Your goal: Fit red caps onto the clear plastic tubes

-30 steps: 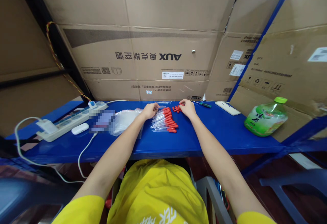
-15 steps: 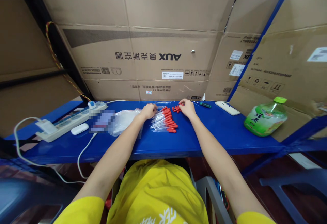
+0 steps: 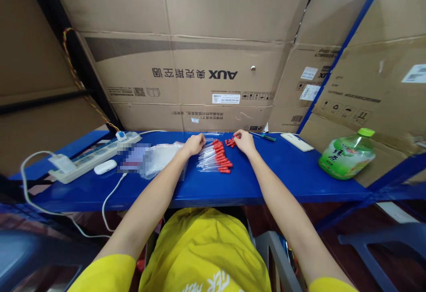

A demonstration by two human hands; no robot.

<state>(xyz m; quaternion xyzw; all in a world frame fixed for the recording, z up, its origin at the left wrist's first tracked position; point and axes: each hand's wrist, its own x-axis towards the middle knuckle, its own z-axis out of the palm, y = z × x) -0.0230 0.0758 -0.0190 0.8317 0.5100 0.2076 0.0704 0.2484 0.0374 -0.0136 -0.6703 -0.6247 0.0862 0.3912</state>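
A row of clear tubes with red caps [image 3: 216,158] lies side by side on the blue shelf [image 3: 273,181]. My left hand [image 3: 195,144] rests at the row's far left end, fingers curled on a clear tube. A small heap of loose red caps [image 3: 229,142] lies just right of the row. Fingers pinched, my right hand [image 3: 244,140] touches that heap. What the pinch holds is too small to make out.
Clear plastic bags [image 3: 159,159] lie left of my left hand. Further left are a white earbud case [image 3: 104,167] and a power strip [image 3: 89,159] with cables. A screwdriver [image 3: 266,137], a phone [image 3: 297,141] and a green bottle [image 3: 346,155] lie right. Cardboard boxes [image 3: 199,74] wall the back.
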